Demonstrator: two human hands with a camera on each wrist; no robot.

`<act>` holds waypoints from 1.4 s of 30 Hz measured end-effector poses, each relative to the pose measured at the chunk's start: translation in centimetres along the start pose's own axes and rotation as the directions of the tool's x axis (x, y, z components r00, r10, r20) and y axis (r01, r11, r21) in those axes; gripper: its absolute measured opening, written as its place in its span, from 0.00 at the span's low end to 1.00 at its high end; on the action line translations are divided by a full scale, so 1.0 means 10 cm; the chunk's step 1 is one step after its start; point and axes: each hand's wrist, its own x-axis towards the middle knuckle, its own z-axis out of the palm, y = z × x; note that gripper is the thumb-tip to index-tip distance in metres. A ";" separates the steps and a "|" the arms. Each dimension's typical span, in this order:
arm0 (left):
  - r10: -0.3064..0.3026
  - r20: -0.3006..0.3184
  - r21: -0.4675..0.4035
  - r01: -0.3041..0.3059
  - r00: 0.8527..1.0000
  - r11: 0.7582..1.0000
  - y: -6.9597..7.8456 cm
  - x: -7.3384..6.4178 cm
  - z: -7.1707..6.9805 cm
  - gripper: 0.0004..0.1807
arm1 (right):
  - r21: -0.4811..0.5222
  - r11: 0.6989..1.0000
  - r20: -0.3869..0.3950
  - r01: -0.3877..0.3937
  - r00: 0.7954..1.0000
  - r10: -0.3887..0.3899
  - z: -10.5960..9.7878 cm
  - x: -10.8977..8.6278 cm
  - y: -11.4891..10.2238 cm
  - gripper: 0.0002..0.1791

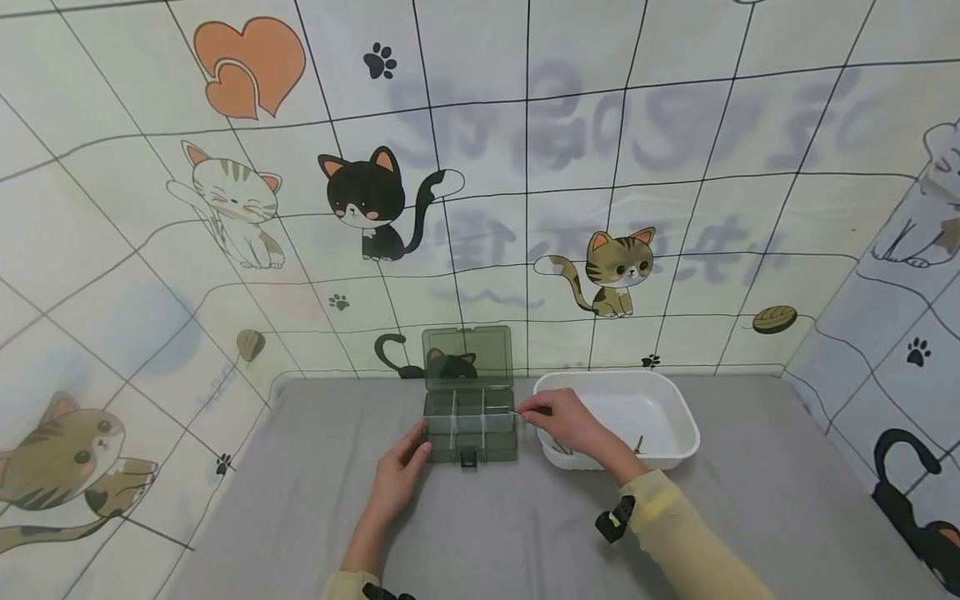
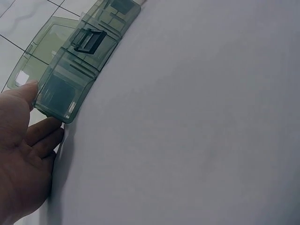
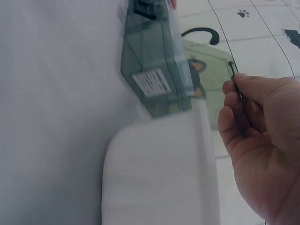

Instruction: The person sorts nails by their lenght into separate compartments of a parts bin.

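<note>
A translucent green compartment box [image 1: 498, 448] stands on the grey cloth, its lid [image 1: 467, 357] raised against the backdrop. My left hand [image 1: 397, 475] touches the box's left side; in the left wrist view the thumb [image 2: 29, 90] lies at the upper edge and the other fingers near the bottom corner. Between thumb and forefinger my right hand [image 1: 566, 418] pinches a thin metal rod with a small round end, like a nail or screw [image 3: 232, 69]. It points toward the box's right-hand compartments. The rod's other end is hidden in the fingers.
Right of the box stands a white plastic tub [image 1: 681, 425]. A small brownish piece [image 1: 639, 445] and several thin metal pieces [image 1: 561, 447] lie in it, partly hidden by the right hand and arm. A cat-patterned backdrop [image 1: 495, 208] rises behind the grey cloth [image 1: 480, 533].
</note>
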 end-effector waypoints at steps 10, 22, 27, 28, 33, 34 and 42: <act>0.005 0.007 -0.006 -0.005 1.000 1.000 0.04 0.01 0.03 0.26 | -0.055 0.999 -0.059 0.003 0.998 -0.006 0.20 0.11 -0.02 0.09; -0.004 0.000 -0.012 0.004 1.000 1.000 0.05 0.02 0.03 0.26 | -0.122 0.993 0.038 0.001 0.999 0.003 0.26 0.19 -0.04 0.11; -0.003 -0.004 -0.014 0.003 1.000 1.000 0.04 0.01 0.01 0.26 | -0.080 0.996 0.040 -0.034 0.999 0.037 0.26 0.15 -0.08 0.12; -0.002 -0.005 -0.014 0.002 1.000 1.000 0.04 0.01 0.01 0.26 | -0.068 0.997 0.037 -0.033 0.999 0.036 0.25 0.14 -0.08 0.12; 0.002 -0.003 -0.015 -0.002 1.000 1.000 0.02 0.00 0.00 0.26 | -0.006 0.999 0.007 -0.045 0.999 0.045 0.18 0.07 -0.09 0.13; 0.003 -0.003 -0.012 -0.003 1.000 1.000 0.01 0.00 0.00 0.26 | 0.006 0.999 0.003 -0.047 0.999 0.047 0.16 0.06 -0.08 0.13; -0.002 0.001 0.005 0.002 1.000 1.000 0.01 0.00 -0.01 0.27 | 0.050 0.996 -0.037 -0.073 0.997 0.075 -0.01 -0.03 -0.08 0.13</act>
